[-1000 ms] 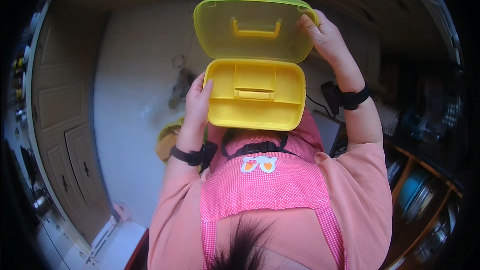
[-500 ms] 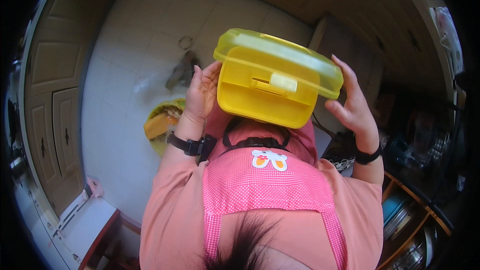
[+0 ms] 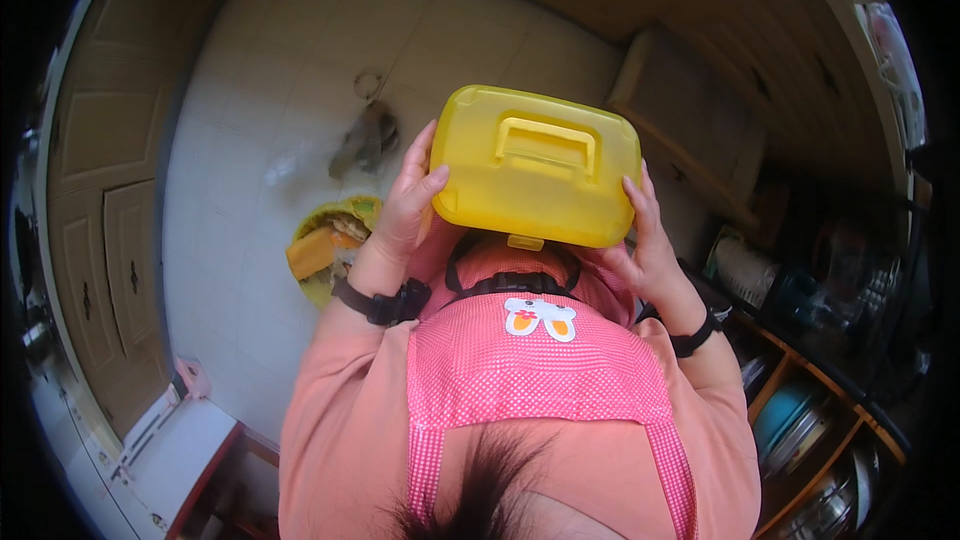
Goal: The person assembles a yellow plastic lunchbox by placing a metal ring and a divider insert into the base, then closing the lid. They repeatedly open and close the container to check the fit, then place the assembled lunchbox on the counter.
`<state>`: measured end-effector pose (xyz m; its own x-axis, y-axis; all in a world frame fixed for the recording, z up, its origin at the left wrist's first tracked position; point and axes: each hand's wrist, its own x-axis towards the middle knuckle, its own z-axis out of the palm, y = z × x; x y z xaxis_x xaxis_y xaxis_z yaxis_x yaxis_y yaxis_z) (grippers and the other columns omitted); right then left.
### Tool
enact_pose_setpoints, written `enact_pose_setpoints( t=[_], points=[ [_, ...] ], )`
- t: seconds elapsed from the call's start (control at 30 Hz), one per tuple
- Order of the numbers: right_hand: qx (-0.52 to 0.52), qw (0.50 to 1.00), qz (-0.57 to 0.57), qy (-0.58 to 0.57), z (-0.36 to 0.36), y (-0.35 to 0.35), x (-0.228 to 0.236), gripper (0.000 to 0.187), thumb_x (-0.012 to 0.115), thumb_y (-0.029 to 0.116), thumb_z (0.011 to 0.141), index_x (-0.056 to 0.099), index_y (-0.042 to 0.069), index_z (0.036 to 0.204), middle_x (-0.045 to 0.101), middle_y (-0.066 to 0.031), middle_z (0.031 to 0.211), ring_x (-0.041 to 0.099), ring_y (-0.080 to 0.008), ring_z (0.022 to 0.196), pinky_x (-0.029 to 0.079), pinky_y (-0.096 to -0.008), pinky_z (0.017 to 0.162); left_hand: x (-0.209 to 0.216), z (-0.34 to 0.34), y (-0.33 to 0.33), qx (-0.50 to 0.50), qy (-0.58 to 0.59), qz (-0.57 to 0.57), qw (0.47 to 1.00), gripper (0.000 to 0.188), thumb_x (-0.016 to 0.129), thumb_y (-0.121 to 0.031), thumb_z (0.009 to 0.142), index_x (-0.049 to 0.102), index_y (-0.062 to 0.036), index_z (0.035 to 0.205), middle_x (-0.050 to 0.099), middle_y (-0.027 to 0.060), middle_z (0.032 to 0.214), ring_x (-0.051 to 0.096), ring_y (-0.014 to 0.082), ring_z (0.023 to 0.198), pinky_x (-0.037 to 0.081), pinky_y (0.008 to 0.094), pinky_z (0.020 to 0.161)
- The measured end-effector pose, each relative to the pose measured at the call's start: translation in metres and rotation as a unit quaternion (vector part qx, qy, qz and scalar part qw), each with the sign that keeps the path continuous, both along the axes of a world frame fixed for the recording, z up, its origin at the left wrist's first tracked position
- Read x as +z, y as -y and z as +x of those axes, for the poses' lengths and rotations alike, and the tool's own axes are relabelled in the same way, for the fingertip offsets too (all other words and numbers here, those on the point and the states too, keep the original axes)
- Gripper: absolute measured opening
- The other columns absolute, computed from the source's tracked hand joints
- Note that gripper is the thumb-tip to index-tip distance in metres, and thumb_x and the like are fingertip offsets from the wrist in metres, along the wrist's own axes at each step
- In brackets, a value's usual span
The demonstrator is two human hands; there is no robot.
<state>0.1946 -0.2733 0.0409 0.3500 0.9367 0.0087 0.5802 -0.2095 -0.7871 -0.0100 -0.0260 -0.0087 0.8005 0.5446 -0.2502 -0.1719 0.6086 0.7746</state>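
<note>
In front of my waist is a yellow plastic storage box (image 3: 480, 190), its translucent yellow lid (image 3: 545, 205) down over the top. A raised carrying handle lies folded in the lid's middle, and a small latch tab (image 3: 526, 241) sticks out at the near edge. My left hand (image 3: 408, 202) grips the box's left end, thumb over the lid's edge. Round the right end curl the fingers of my right hand (image 3: 645, 230), with its thumb lower down by the near corner. The box's underside and inner tray are hidden from above.
A yellow-green bin (image 3: 318, 285) with scraps in it stands on the tiled floor to my left. Beyond it lies a dark greyish thing (image 3: 367, 140). Cabinets (image 3: 105, 220) line the left; a rack (image 3: 800, 420) with basins and pans stands at the lower right.
The lid, raised and tilted over the open box before, has come down onto it. My right hand has moved in from the lid's far right side to the box's right end.
</note>
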Motion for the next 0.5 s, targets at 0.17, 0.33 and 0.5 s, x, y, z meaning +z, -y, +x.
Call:
enact_pose_setpoints(
  t=[0.17, 0.33, 0.5],
  points=[
    [-0.038, 0.995, 0.084, -0.038, 0.042, -0.035, -0.020, 0.074, 0.067, 0.025, 0.084, 0.030, 0.008, 0.146, 0.028, -0.0224, 0.151, 0.030, -0.0354, 0.140, 0.027, -0.0387, 0.113, 0.006, -0.002, 0.020, 0.013, -0.030, 0.047, 0.998, 0.076, 0.060, -0.013, 0.088, 0.015, -0.0030, 0.149, 0.030, 0.0129, 0.149, 0.029, 0.0239, 0.138, 0.023, 0.0373, 0.114],
    [-0.062, 0.988, 0.076, -0.122, 0.081, -0.074, -0.046, 0.074, 0.067, 0.037, 0.081, 0.041, 0.000, 0.139, 0.038, -0.0205, 0.144, 0.035, -0.0314, 0.136, 0.029, -0.0380, 0.112, 0.024, -0.006, 0.016, -0.026, -0.202, 0.152, 0.967, 0.082, 0.064, -0.013, 0.086, 0.013, -0.0023, 0.149, 0.030, 0.0157, 0.148, 0.033, 0.0254, 0.136, 0.027, 0.0396, 0.112],
    [-0.063, 0.978, 0.109, -0.166, 0.080, -0.089, -0.060, 0.070, 0.059, 0.047, 0.089, 0.042, -0.001, 0.137, 0.037, -0.0215, 0.143, 0.035, -0.0340, 0.134, 0.030, -0.0359, 0.112, 0.036, 0.036, -0.057, -0.201, -0.259, 0.372, 0.868, 0.084, 0.073, -0.021, 0.082, 0.024, 0.0004, 0.147, 0.032, 0.0192, 0.146, 0.035, 0.0278, 0.134, 0.031, 0.0389, 0.109]
  ],
)
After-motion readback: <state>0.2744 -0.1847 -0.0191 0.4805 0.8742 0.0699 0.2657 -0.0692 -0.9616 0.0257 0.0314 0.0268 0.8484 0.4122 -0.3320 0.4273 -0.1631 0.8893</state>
